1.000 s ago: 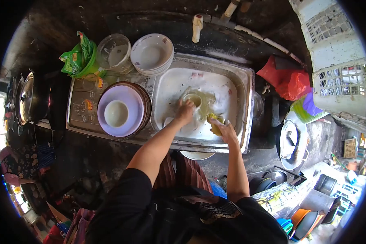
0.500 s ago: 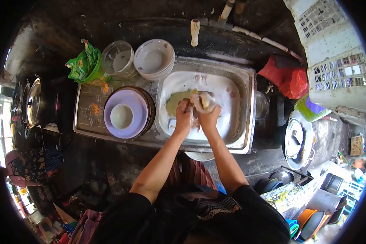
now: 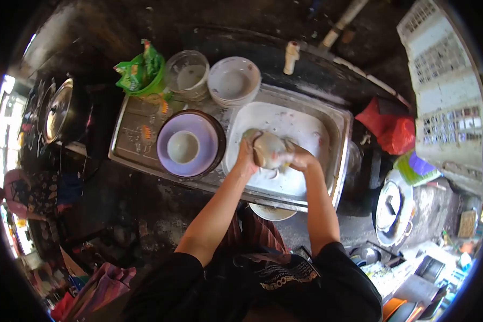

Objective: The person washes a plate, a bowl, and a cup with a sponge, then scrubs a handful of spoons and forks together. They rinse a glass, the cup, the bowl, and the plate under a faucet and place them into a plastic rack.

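Note:
Over the sink (image 3: 284, 193), I hold a small, pale, soapy bowl (image 3: 270, 149) tilted on its side. My left hand (image 3: 246, 159) is wrapped round its left side. My right hand (image 3: 300, 156) presses on its right side, blurred by motion, with a yellowish sponge-like thing showing at the fingers. White suds coat the sink bottom, and a greenish patch shows just behind the bowl, partly hidden by it.
On the drainboard left of the sink, a purple basin (image 3: 169, 163) holds a small white bowl (image 3: 183, 147). Behind stand stacked bowls (image 3: 235, 80), a clear tub (image 3: 188, 75) and a green container (image 3: 150, 85). A red plastic bag (image 3: 397, 131) lies to the right, near a white plastic rack (image 3: 445, 102).
The bowl has turned in my hands, from its inside showing to its outer side. My right hand has moved out to the right. The camera view has shifted and tilted.

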Demonstrator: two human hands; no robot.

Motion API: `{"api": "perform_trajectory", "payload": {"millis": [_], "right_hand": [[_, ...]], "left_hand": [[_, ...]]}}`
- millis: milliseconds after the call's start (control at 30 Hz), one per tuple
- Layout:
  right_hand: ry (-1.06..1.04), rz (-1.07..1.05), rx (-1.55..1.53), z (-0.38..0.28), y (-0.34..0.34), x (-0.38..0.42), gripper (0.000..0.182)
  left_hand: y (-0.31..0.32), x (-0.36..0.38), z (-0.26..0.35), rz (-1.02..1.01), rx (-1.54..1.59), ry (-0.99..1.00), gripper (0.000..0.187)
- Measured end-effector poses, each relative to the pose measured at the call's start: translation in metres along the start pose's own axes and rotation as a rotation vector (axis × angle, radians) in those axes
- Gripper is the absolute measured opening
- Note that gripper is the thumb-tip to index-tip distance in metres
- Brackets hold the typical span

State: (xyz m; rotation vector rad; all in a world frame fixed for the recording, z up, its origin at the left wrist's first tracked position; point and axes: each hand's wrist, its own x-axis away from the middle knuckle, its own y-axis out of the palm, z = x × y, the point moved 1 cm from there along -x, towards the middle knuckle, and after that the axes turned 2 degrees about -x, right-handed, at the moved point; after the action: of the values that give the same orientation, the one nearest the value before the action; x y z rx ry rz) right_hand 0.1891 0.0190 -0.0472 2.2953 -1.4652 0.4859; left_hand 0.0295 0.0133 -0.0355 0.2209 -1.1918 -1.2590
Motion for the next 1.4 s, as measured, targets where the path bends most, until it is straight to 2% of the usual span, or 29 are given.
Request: {"api": "perform_trajectory", "payload": {"millis": [67,133,200,267,333,367,400,433,467,500,567,600,667,700,733,767,800,833,867,933,967,1000,1033,1067,1133,1200,1233,1267,1400], "right_hand": [[0.004,-0.007,0.116,-0.065,0.041,0.025,0.079],[0.124,0.062,-0.37,-0.077,0.062,0.022,0.075],[0.025,0.055,-0.388,-0.084,0.073,0.001,0.062],[-0.774,0.223,0.625,-0.056,0.06,-0.06,0.044],[-0.425,0.255,0.375,-0.133,0.097,-0.078,0.031],[-0.64,0.257,0.597,-0.143,0.1,-0.116,0.026],[-1.044,0.291,0.693,-0.182,0.127,-0.119,0.031],[-0.678,0.133,0.615,-0.202,0.142,-0.142,0.032],[-0.7,0.089,0.682,-0.205,0.157,-0.174,0.032],[-0.726,0.045,0.748,-0.207,0.171,-0.204,0.033],[-0.718,-0.116,1.196,-0.208,0.191,-0.247,0.032],[-0.708,-0.124,1.198,-0.197,0.194,-0.29,0.032],[-0.324,-0.32,1.756,-0.146,0.192,-0.37,0.03],[-0.313,-0.333,1.754,-0.134,0.194,-0.367,0.03],[-0.463,-0.18,1.805,-0.128,0.198,-0.356,0.033],[-0.615,-0.019,1.845,-0.128,0.202,-0.348,0.036],[-0.61,-0.024,1.848,-0.142,0.209,-0.344,0.036],[-0.363,-0.236,1.836,-0.166,0.219,-0.336,0.04],[-0.115,-0.434,1.797,-0.187,0.223,-0.326,0.044],[-0.458,-0.137,1.626,-0.213,0.22,-0.278,0.039],[-0.665,0.013,1.513,-0.22,0.212,-0.251,0.036],[-0.842,0.018,1.342,-0.221,0.199,-0.237,0.032],[-1.007,0.029,1.156,-0.222,0.185,-0.221,0.029],[-1.003,0.019,1.093,-0.227,0.174,-0.197,0.029],[-0.993,0.032,1.025,-0.227,0.147,-0.159,0.029],[-1.001,0.097,0.985,-0.22,0.114,-0.133,0.031],[-0.99,0.187,0.988,-0.214,0.097,-0.116,0.031],[-0.975,0.28,0.988,-0.207,0.081,-0.098,0.032],[-0.785,0.416,0.795,-0.16,0.032,-0.031,0.035]], "left_hand": [[-0.002,0.009,0.005,0.031,0.069,-0.041,0.021],[0.006,0.033,0.02,-0.145,0.141,0.075,0.021],[0.011,0.042,0.05,-0.074,0.134,0.105,0.021],[0.005,0.054,0.081,0.089,0.079,0.278,0.022],[0.013,0.088,0.12,0.197,-0.141,0.625,0.016],[0.007,0.102,0.135,0.235,-0.288,0.776,0.014],[-0.002,0.111,0.148,0.249,-0.283,0.757,0.014],[-0.009,0.12,0.164,0.365,-0.972,1.134,0.017],[-0.016,0.124,0.172,0.444,-1.701,1.452,0.021],[-0.045,0.11,0.164,0.392,-1.685,1.366,0.034],[-0.063,0.101,0.151,0.404,-1.682,1.3,0.039],[-0.066,0.098,0.145,0.419,-1.677,1.253,0.044],[-0.06,0.105,0.114,0.371,-1.925,1.125,0.049],[-0.053,0.1,0.096,0.171,-1.736,1.167,0.047],[-0.051,0.087,0.074,-0.071,-1.603,1.132,0.042],[-0.045,0.072,0.052,-0.267,-1.515,0.953,0.04],[-0.043,0.066,0.033,-0.277,-1.756,0.833,0.04],[-0.056,0.044,0.006,-0.32,-1.958,0.653,0.042],[-0.08,0.027,-0.021,-0.335,-1.952,0.655,0.042],[-0.116,-0.01,-0.066,-0.137,-2.326,0.661,0.044],[-0.122,-0.02,-0.072,-0.163,-2.37,0.534,0.051],[-0.13,-0.028,-0.075,-0.191,-2.41,0.399,0.058],[-0.136,-0.033,-0.08,-0.173,-2.471,0.491,0.051],[-0.137,-0.037,-0.076,-0.264,-2.542,0.584,0.043],[-0.136,-0.045,-0.068,-0.216,-2.654,0.79,0.039],[-0.126,-0.056,-0.052,-0.095,-2.579,0.671,0.04],[-0.118,-0.064,-0.044,0.125,-2.467,0.762,0.045],[-0.112,-0.076,-0.037,0.24,-2.31,0.633,0.053],[-0.08,-0.08,-0.022,0.222,-1.974,0.557,0.068]]}}
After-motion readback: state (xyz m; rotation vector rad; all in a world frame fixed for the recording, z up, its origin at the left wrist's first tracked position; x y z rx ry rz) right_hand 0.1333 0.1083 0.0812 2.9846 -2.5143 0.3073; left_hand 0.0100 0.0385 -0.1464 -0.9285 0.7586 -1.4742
